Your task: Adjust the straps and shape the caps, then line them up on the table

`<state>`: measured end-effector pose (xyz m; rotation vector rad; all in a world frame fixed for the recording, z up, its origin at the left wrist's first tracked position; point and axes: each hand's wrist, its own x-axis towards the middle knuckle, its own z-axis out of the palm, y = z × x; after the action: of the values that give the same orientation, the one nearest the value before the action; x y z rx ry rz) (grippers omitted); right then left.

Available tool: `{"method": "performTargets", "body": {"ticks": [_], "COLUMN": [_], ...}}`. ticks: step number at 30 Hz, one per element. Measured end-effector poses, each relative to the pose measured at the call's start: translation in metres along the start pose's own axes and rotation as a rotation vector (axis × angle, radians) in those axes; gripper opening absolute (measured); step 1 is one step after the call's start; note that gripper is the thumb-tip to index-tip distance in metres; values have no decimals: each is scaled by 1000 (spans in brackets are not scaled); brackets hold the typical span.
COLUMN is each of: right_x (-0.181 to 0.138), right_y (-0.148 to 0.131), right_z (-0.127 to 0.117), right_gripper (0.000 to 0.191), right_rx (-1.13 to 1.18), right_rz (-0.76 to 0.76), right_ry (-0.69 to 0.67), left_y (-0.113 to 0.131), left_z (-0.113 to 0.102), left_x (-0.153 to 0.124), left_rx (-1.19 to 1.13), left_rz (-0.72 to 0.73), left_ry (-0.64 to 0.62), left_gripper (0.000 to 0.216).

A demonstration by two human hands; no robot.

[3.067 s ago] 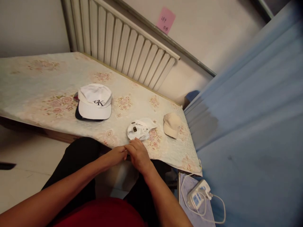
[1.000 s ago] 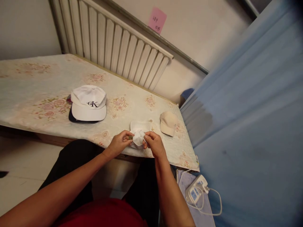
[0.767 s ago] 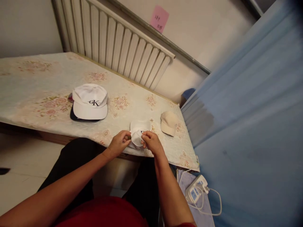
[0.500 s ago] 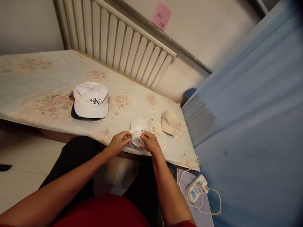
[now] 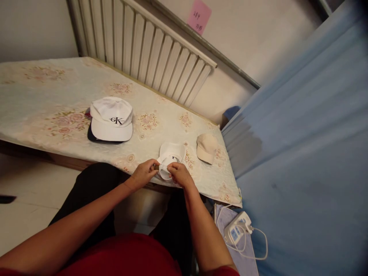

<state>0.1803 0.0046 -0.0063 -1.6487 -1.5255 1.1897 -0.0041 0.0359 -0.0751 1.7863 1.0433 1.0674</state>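
Note:
A white cap [image 5: 171, 148] lies at the near edge of the floral-covered table, its brim pointing away from me and a small dark emblem on its crown. On its left side, my left hand [image 5: 144, 172] pinches a small brownish buckle [image 5: 156, 167] at the strap. My right hand [image 5: 181, 174] grips the cap's strap from the other side with thumb and fingers closed. The strap's ends are partly hidden by my fingers. To the right of the hands sits a beige cap [image 5: 206, 147], touched by neither.
Further left, a white cap with black letters [image 5: 112, 119] rests on a dark cap [image 5: 94, 137]. The floral table cover [image 5: 161, 115] runs back to a radiator [image 5: 149, 57]. A blue curtain [image 5: 301, 134] hangs at right, beside a white power strip [image 5: 237, 228] with cables.
My right fingers have shifted slightly left and down over the strap, and more of the white cap's crown shows. The buckle is turned so less of its face shows.

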Motion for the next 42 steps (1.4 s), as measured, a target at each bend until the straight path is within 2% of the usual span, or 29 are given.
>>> {"method": "performTargets", "body": {"ticks": [6, 17, 34, 42], "right_x": [4, 9, 14, 14], "right_y": [3, 1, 3, 4], "right_z": [-1, 5, 8, 9], "right_gripper": [20, 16, 17, 16], "right_rx": [-62, -123, -141, -160], "right_rz": [-34, -66, -59, -80], "right_ry": [2, -23, -130, -108], "left_y": [-9, -6, -4, -3], "left_z": [1, 0, -3, -2], "left_x": [-1, -5, -11, -12], "left_rx": [53, 53, 41, 35], "left_rz": [56, 130, 113, 124], "left_ry": [-24, 6, -48, -58], "left_gripper": [22, 21, 21, 24]}}
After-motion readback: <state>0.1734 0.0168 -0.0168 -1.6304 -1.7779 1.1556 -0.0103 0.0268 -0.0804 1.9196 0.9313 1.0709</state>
